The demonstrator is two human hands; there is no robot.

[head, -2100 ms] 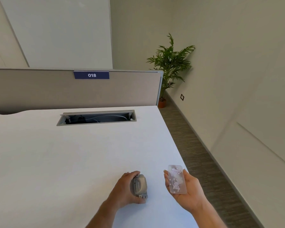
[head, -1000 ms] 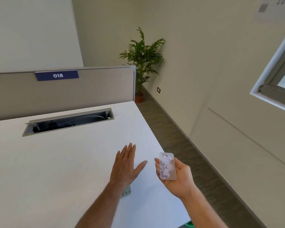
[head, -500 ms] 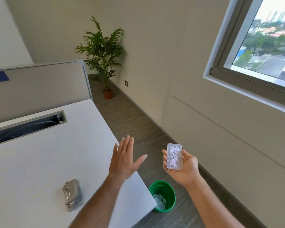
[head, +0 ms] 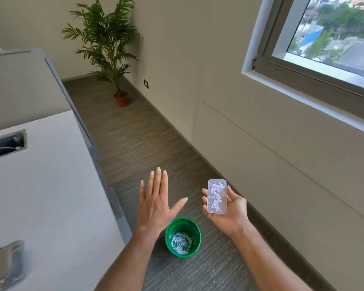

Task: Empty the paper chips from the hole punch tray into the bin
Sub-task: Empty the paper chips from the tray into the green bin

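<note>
Because the chips would spill if it tipped, the clear tray (head: 216, 196) lies flat and face up in the right hand (head: 227, 208), lower centre of the frame, cradled on the palm with fingers curled at its long edges. It looks loaded with white paper chips and sits up and right of the green bin (head: 183, 237) on the floor, not yet over it. Flat and spread wide, the left hand (head: 156, 204) holds nothing. At lower left the hole punch (head: 6, 263) rests on the desk (head: 51, 185).
</note>
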